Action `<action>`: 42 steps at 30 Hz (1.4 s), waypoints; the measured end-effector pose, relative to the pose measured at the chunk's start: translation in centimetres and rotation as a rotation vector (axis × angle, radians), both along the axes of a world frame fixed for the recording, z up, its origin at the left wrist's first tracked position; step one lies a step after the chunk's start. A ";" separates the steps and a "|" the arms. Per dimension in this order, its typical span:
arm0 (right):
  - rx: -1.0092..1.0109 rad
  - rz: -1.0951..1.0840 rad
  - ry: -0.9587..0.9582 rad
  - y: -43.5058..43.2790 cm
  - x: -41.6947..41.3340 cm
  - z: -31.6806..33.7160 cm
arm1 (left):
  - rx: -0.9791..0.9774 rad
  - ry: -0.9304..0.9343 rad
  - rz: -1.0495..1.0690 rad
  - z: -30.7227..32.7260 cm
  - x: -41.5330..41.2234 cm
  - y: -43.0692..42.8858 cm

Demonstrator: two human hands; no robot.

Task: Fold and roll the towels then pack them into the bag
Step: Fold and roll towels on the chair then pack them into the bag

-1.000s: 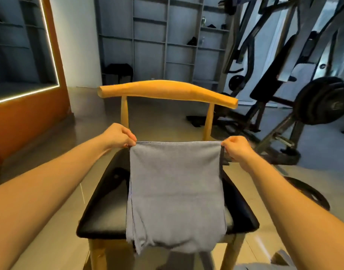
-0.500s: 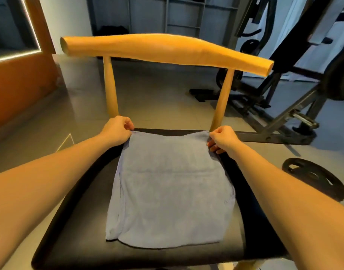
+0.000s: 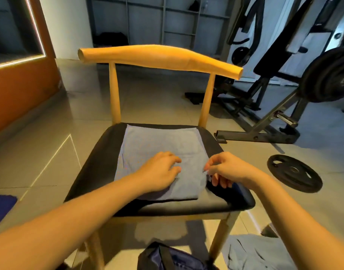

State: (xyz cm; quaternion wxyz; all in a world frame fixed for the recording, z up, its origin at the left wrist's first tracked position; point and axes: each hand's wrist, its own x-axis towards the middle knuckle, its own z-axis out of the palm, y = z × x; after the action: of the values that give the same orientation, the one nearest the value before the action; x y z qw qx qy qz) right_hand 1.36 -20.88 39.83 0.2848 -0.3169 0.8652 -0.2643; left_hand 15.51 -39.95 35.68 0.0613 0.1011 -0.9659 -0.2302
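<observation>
I see the chair [image 3: 159,57] in the middle of the floor, and the towel [image 3: 163,141] lies folded flat on its black seat, reaching from the back edge nearly to the front. On the floor in front of the chair sits the dark blue bag [image 3: 167,258], with a second towel [image 3: 259,252] crumpled just to its right. My left grip [image 3: 159,172] lies spread, fingers relaxed, pressing the towel's near half. My right grip [image 3: 227,168] pinches the towel's right edge between thumb and forefinger, its other fingers curled over the seat.
</observation>
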 end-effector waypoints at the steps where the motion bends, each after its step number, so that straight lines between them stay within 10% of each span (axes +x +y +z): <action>1: -0.008 0.017 -0.005 0.4 0.6 -0.2 | -0.074 -0.025 0.018 -0.9 -0.3 1.0; 20: -0.123 0.039 0.125 2.4 2.6 -3.3 | -0.229 -0.137 0.114 -3.9 0.4 2.4; 27: -0.057 -0.020 -0.259 6.5 1.0 -1.7 | -0.236 -0.135 0.112 -4.1 0.2 2.4; 37: -0.041 -0.215 -0.187 6.5 1.7 -2.7 | -0.230 -0.088 0.117 -4.0 0.6 2.6; 42: -0.171 -0.235 0.159 4.6 2.8 -3.2 | -0.131 0.140 0.151 -2.2 2.1 2.7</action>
State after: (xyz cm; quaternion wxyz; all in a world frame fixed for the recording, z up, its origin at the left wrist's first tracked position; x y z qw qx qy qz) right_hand 4.20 -16.24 36.60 0.1546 -0.2563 0.8906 -0.3425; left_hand 17.58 -37.23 33.49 0.1522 0.1529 -0.9619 -0.1677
